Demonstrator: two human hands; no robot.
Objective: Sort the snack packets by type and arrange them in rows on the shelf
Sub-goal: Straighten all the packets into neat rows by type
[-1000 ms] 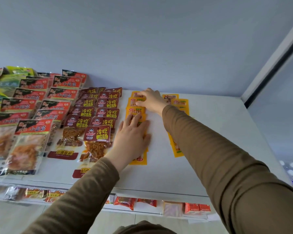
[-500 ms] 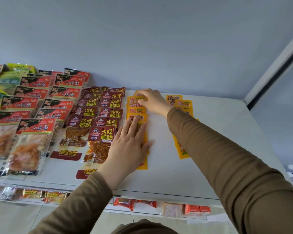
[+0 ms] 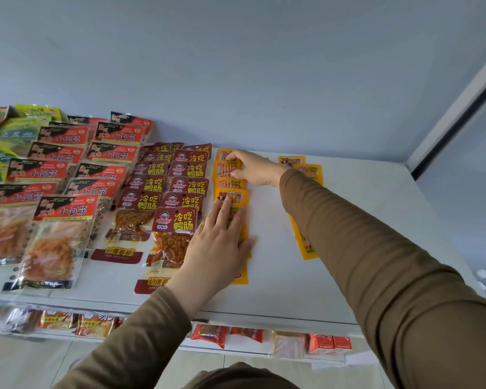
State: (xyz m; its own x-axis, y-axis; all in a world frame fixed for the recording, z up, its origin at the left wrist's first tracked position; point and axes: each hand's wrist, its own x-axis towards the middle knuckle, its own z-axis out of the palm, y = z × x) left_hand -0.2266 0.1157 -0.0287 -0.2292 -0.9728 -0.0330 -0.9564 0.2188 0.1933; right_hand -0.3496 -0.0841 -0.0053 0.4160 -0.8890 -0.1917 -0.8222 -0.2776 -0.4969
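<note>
On shelf (image 3: 278, 276): yellow packets (image 3: 230, 196) in a row.
Left hand (image 3: 219, 242): flat, pressing them.
Right hand (image 3: 253, 168): fingers pinching the farthest packets.

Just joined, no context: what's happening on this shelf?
A person is lining up snack packets on a white shelf. The left hand lies flat on the near end of a row of yellow packets, while the right hand touches the packets at the row's far end. A second yellow row lies further right, partly hidden by the sleeve. Dark red packets, red-and-black packets and green packets already sit in rows to the left.
</note>
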